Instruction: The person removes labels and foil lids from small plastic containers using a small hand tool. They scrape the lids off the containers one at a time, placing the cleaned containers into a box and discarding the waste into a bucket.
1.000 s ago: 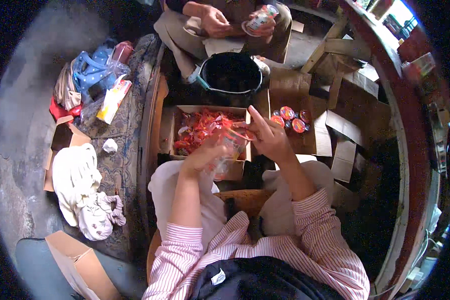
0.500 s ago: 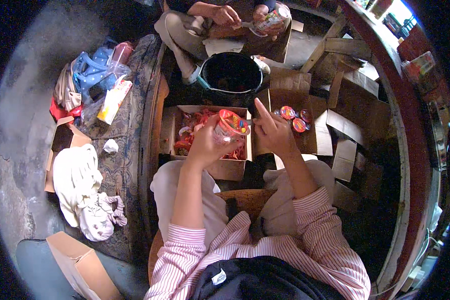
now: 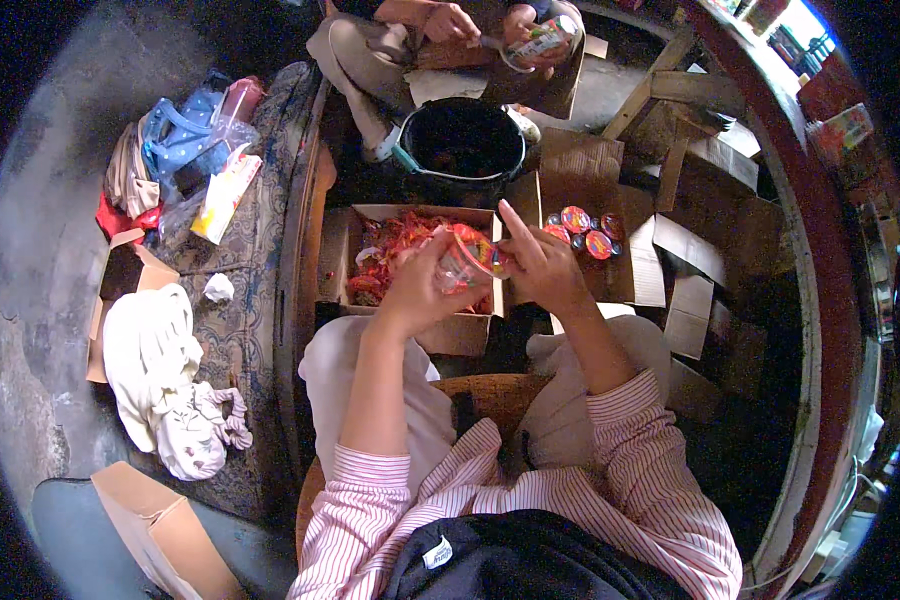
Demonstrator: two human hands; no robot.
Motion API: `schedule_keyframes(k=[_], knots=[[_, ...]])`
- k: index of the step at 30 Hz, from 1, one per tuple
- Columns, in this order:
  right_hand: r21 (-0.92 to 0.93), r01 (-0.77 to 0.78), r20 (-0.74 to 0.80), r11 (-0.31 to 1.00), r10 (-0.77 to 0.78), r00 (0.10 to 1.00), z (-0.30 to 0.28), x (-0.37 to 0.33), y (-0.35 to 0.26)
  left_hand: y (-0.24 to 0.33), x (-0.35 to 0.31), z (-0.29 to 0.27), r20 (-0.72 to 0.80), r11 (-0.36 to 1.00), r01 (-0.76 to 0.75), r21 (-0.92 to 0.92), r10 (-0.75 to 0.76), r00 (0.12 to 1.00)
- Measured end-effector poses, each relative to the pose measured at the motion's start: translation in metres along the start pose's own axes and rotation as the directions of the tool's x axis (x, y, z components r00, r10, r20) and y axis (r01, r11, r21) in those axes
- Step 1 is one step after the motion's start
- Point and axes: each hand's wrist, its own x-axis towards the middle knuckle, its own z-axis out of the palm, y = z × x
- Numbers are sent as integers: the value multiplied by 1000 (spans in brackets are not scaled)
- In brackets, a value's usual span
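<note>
Over the open carton my left hand (image 3: 422, 285) grips a clear plastic cup (image 3: 462, 272) with a red printed lid film, tilted toward my right hand. My right hand (image 3: 548, 268) is at the cup's right rim, index finger pointing up and the other fingers curled. What those curled fingers pinch is too small and hidden to make out. Below the cup, the cardboard box (image 3: 482, 322) holds a heap of red plastic scraps (image 3: 400, 245). Several cups with red round lids (image 3: 598, 244) stand in another box (image 3: 630, 285) to the right.
A black bucket (image 3: 400, 150) stands beyond the carton. Behind it another person's hands (image 3: 450, 22) hold a printed clear container (image 3: 545, 42) and a thin tool. Flattened cardboard (image 3: 690, 310) lies to the right; a patterned bench (image 3: 240, 340) with cloths and bags is on the left.
The cup has turned, so its lid faces more toward my right hand. My right hand has moved slightly left and closer against the rim.
</note>
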Motion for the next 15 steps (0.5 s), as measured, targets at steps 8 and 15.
schedule_keyframes(k=[8, 15], knots=[[0, 18, -16, 1000, -18, 1000, 3, -5, 2, 17, 0, -10, 127, 944, 87, -317, -49, 991], [21, 94, -5, 995, -94, 996, -3, -1, -5, 1, -6, -4, 358, 676, 297, -675, -52, 932]])
